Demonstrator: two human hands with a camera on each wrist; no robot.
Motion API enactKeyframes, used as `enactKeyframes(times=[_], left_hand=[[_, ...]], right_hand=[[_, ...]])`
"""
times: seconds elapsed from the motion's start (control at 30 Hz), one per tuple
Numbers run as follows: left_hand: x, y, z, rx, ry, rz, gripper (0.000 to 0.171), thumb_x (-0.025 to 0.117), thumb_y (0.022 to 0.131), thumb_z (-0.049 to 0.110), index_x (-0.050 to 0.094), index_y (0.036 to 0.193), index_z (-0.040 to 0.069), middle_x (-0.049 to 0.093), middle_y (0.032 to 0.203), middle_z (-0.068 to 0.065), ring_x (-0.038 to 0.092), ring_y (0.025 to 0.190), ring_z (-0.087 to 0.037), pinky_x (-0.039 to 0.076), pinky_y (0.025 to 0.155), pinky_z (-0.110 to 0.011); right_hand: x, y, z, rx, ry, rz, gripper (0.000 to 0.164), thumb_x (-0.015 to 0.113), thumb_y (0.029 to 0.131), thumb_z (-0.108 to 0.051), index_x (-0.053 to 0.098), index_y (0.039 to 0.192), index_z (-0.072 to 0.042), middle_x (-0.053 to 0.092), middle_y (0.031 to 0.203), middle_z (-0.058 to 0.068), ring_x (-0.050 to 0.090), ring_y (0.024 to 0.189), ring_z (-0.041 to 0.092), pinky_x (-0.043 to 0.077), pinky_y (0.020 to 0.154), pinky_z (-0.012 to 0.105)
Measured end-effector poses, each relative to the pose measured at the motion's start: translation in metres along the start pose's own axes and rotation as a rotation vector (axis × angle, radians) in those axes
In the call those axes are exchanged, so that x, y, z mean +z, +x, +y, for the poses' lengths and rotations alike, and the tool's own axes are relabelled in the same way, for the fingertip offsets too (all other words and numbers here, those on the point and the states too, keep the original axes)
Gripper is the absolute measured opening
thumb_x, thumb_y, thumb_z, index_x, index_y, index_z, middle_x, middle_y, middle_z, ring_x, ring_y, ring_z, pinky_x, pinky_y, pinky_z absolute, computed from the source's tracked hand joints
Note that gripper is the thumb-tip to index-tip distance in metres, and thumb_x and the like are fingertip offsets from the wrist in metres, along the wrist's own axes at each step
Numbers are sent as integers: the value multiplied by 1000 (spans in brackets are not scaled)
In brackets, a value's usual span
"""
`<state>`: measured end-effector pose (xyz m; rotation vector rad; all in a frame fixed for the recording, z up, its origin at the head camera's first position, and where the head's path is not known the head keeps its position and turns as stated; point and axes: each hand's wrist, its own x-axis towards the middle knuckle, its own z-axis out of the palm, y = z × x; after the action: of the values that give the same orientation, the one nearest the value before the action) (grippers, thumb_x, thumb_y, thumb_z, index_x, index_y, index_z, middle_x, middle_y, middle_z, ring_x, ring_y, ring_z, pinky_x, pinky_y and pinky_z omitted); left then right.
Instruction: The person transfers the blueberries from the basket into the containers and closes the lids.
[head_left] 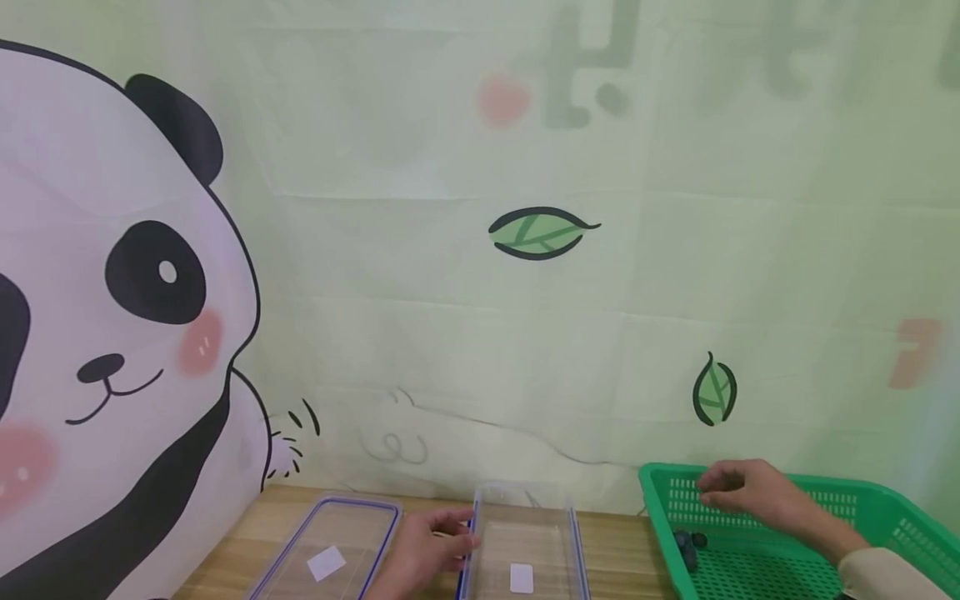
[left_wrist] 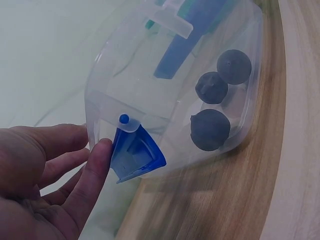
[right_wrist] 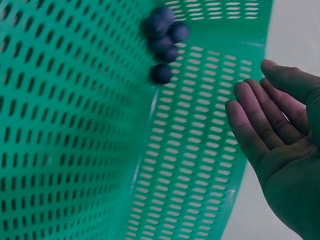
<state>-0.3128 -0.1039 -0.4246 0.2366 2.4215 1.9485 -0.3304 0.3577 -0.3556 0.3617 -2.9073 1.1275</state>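
Observation:
My left hand (head_left: pixel 427 546) pinches the left rim of a clear plastic container (head_left: pixel 528 533), beside a blue clip (left_wrist: pixel 137 155) that hangs open. Three dark blueberries (left_wrist: pixel 210 130) lie in the container in the left wrist view. Over the back part of a green perforated basket (head_left: pixel 780 550) hovers my right hand (head_left: pixel 757 496), its fingers gently bent and nothing held. Several more blueberries (right_wrist: pixel 162 37) cluster in the basket's corner, apart from the right hand's fingertips.
A clear rectangular lid (head_left: pixel 326 562) with a blue seal and a white label lies left of the container on the wooden table (head_left: pixel 622 550). Behind the table hangs a pale green cloth (head_left: pixel 420 275) printed with a panda and leaves.

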Motion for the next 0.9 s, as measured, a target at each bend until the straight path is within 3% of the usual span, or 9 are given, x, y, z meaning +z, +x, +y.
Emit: enactKeyframes(times=[0.37,0.53,0.9], left_hand=[[0,1,-2,11,-11,-1,35,78,90,-9,70,124,-13,69,93,-7,73,79,-17,68,71,-35],[0,1,-2,9,-8,-1,35,78,90,-9,70,124,-13,69,93,-7,73,79,-17,68,71,-35],[0,1,-2,14,-4,-2,36,78,90,-8,70,125,-12,69,93,-8,73,80,-18,68,71,-35]], right_hand=[[8,5,23,-59,-35,-84,18,75,96,-5,74,109,7,75,100,10,70,89,25,65,73,40],[14,11,29,-33,-72,-102,15,77,93,-3,76,106,4,75,101,12,70,88,24,65,74,41],[24,51,119,-73,-74,-218,20,86,87,-18,80,105,-10,75,102,3,69,95,22,65,78,42]])
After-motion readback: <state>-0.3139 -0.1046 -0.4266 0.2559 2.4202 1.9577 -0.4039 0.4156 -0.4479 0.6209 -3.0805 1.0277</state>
